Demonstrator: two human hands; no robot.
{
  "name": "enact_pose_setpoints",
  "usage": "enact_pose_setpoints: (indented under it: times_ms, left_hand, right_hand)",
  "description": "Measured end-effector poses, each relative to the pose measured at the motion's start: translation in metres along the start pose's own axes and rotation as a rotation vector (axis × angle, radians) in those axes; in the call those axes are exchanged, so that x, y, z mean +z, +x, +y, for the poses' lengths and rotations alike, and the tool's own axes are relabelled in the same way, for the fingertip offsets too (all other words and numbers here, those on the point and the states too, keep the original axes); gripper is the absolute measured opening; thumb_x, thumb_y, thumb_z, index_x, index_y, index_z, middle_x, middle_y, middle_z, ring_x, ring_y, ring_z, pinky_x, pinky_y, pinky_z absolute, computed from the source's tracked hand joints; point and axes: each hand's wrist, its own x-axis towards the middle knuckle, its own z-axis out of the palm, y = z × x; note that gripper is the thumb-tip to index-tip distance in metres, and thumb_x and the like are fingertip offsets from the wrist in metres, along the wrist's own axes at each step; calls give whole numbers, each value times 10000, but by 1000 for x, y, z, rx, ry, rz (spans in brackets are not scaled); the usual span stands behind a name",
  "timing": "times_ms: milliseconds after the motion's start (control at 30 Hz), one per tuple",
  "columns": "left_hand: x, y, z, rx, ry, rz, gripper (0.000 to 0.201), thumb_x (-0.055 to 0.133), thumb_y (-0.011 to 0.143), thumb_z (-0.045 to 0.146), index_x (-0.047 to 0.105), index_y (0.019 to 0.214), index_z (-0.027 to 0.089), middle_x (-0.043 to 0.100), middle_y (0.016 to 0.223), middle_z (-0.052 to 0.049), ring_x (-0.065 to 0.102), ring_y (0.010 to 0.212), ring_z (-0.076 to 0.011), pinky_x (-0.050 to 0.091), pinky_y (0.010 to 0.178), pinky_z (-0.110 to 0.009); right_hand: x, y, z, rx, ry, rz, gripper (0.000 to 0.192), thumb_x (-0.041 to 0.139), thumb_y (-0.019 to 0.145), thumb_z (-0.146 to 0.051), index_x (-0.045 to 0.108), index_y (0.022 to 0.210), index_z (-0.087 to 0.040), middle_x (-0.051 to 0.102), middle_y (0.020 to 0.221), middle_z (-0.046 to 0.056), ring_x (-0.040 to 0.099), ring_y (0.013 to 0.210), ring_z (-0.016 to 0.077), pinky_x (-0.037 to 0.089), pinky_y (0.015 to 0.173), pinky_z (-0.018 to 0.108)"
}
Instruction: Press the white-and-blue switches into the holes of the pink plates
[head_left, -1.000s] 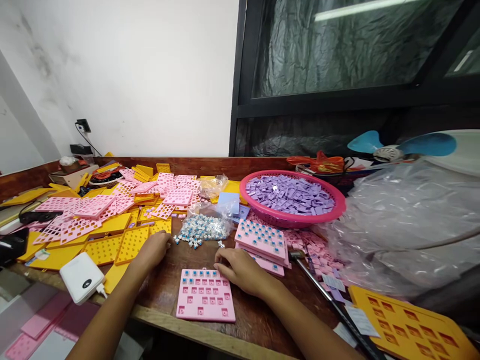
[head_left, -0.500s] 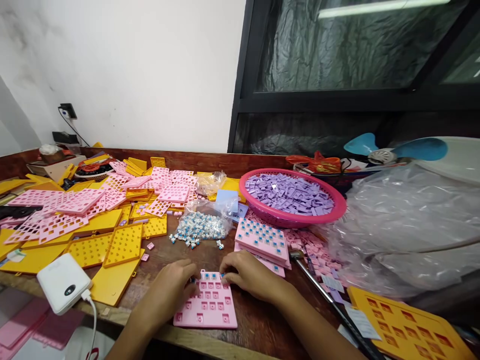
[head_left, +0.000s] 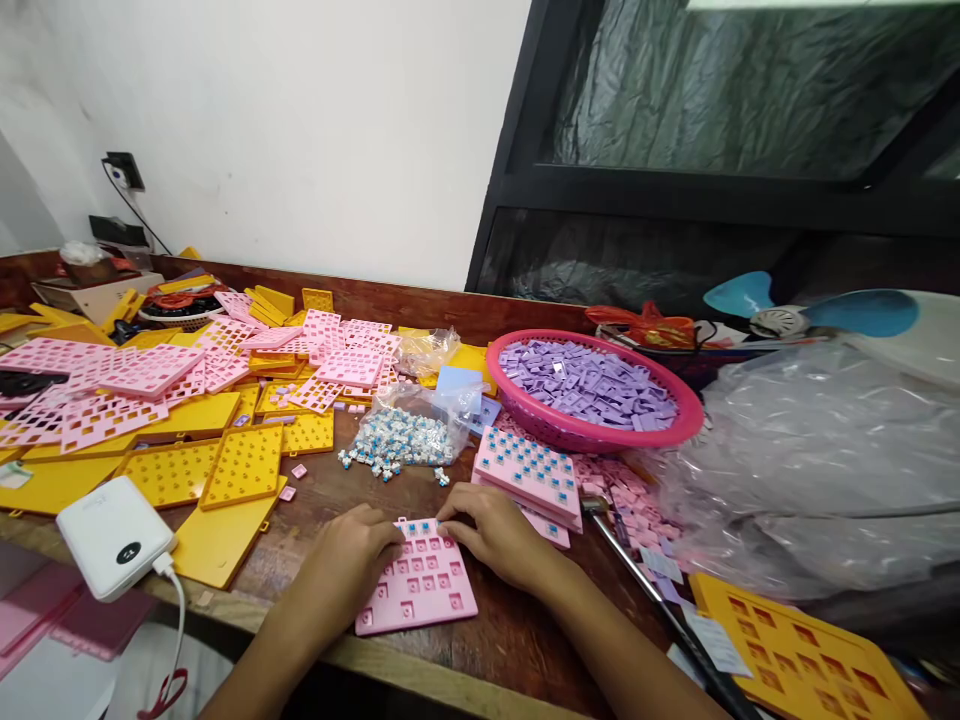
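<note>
A pink keyboard plate (head_left: 424,600) with square sockets lies at the table's near edge, slightly turned. Blue-topped key switches (head_left: 418,529) sit in its far row; the other sockets in sight are bare. My left hand (head_left: 356,550) is curled over the plate's left side, fingertips on its upper left part. My right hand (head_left: 491,525) has thumb and forefinger closed together at the far right corner; whatever is between them is hidden. Behind the plate, a clear bag spills many loose blue-and-white switches (head_left: 405,440).
Pink plates filled with switches (head_left: 525,470) are stacked right of the bag. A pink basket (head_left: 686,425) holds purple keycaps. A hammer (head_left: 630,560) lies to the right. Yellow and pink panels (head_left: 180,480) cover the left, near a white power bank (head_left: 112,535).
My view has shifted slightly, so the scene sits a little differently. Both hands stay at the plate's far end; the left fingers have drawn back a little from its sockets.
</note>
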Motion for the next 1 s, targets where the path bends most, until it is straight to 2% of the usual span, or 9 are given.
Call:
enact_pose_setpoints:
  times_ms: [133, 333, 467, 567, 667, 767, 867, 1000]
  left_hand:
    - [6, -1, 2, 24, 182, -7, 173, 598, 973, 165, 752, 901, 200, 721, 881, -44, 619, 874, -217, 426, 767, -342]
    - [8, 2, 3, 112, 272, 24, 174, 644, 946, 174, 706, 784, 181, 703, 803, -44, 585, 854, -223, 400, 753, -362]
    - [11, 4, 0, 202, 303, 58, 194, 649, 941, 169, 680, 750, 162, 694, 787, -60, 577, 833, -220, 393, 753, -365]
    - [13, 3, -6, 203, 209, 104, 198, 660, 923, 131, 697, 733, 172, 693, 762, -51, 582, 817, -213, 392, 755, -358]
    - [12, -1, -11, 157, 130, 155, 162, 694, 888, 89, 744, 789, 208, 713, 776, -24, 598, 818, -200, 402, 752, -338]
    - [12, -7, -12, 145, 133, 204, 75, 729, 886, 152, 755, 865, 219, 727, 824, -16, 610, 859, -207, 429, 776, -337]
    - [18, -14, -9, 169, 239, 272, 86, 672, 936, 196, 733, 875, 203, 715, 887, -34, 603, 893, -225, 450, 799, -363]
    - [28, -26, 0, 231, 372, 295, 151, 551, 997, 207, 697, 964, 184, 684, 988, -65, 587, 936, -244, 467, 831, -409]
  right_hand:
    - [3, 3, 5, 12, 61, 18, 84, 713, 861, -147, 772, 822, -193, 718, 878, 39, 652, 833, 187, 450, 742, 288]
    - [6, 8, 14, 50, 242, -3, 43, 758, 816, -167, 793, 803, -188, 731, 838, 39, 665, 811, 194, 472, 756, 296]
    - [8, 6, 10, 47, 149, 39, 71, 744, 801, -129, 776, 778, -188, 734, 836, 36, 662, 795, 192, 458, 729, 289]
    - [11, 2, 6, 6, 68, 69, 109, 716, 810, -102, 769, 781, -192, 734, 837, 33, 660, 793, 186, 443, 712, 281]
    - [14, 0, 7, -14, 76, 89, 106, 714, 810, -101, 770, 786, -188, 734, 848, 37, 663, 799, 185, 446, 715, 277]
    - [14, 0, 10, 7, 109, 99, 79, 735, 795, -118, 774, 777, -184, 735, 853, 42, 665, 798, 190, 458, 720, 278]
    - [11, 0, 12, 13, 114, 74, 81, 736, 797, -131, 786, 787, -194, 735, 850, 38, 666, 800, 192, 465, 733, 281]
    - [3, -2, 9, -47, 102, 52, 68, 733, 823, -174, 773, 773, -195, 712, 851, 36, 658, 804, 187, 468, 720, 271]
